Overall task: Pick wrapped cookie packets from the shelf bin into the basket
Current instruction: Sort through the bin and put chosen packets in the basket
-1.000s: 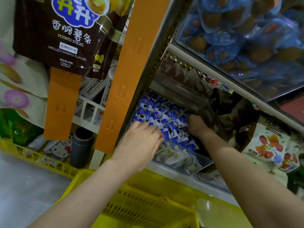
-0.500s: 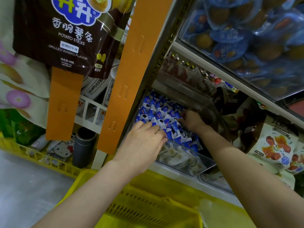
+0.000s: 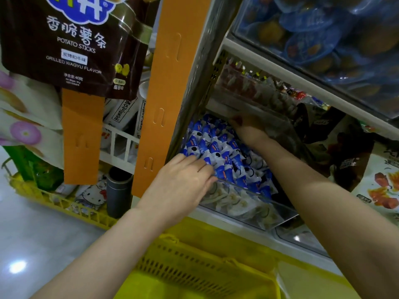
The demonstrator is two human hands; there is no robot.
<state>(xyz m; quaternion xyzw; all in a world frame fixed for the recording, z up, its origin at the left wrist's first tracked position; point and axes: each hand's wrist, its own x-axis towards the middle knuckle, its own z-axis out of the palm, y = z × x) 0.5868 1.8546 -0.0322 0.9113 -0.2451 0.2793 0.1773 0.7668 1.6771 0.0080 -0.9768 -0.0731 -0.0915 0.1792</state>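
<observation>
Small blue-and-white wrapped cookie packets (image 3: 218, 147) fill a clear plastic shelf bin (image 3: 248, 209) on the lower shelf. My left hand (image 3: 183, 184) lies palm down on the packets at the bin's front left corner, fingers together and tips curled into the pile. My right hand (image 3: 248, 130) reaches deep to the bin's back, its fingers bent down among the packets and partly blurred. Whether either hand has a packet in its grip is hidden. The yellow basket (image 3: 194, 266) sits directly below the bin, under both forearms.
An orange shelf upright (image 3: 170, 83) stands just left of the bin. A dark potato-stick bag (image 3: 71, 44) hangs at top left. Brown and white snack bags (image 3: 356, 165) fill the shelf to the right. A bin of blue packets (image 3: 323, 35) sits above. Yellow floor crate (image 3: 64, 203) at left.
My right hand has slid from the bin's middle right toward its back. My left hand has stayed on the packets at the front left corner.
</observation>
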